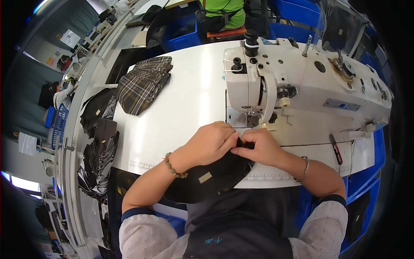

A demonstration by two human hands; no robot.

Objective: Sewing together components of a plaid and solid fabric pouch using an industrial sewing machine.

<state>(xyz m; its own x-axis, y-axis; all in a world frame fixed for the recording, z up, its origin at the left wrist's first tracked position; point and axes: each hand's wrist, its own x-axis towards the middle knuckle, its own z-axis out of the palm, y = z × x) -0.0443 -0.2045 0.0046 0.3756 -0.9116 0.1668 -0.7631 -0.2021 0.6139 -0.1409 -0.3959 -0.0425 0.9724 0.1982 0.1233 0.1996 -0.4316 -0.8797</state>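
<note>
My left hand (211, 144) and my right hand (258, 146) are close together at the table's front, fingers closed on the upper edge of a dark fabric piece (194, 190). The piece has a small pale label and drapes over the table edge toward my body. Just beyond my fingers is the needle area of a white industrial sewing machine (315, 73); its foot is partly hidden behind my hands. Red-and-black thread snips (336, 149) lie to the right of my right hand.
Folded plaid fabric (142, 86) lies at the back left of the white table (181, 69). Stacks of dark pieces (97, 164) line the left edge. Blue bins (291, 8) stand behind and at right. A co-worker in green (220, 11) sits opposite; others work far left.
</note>
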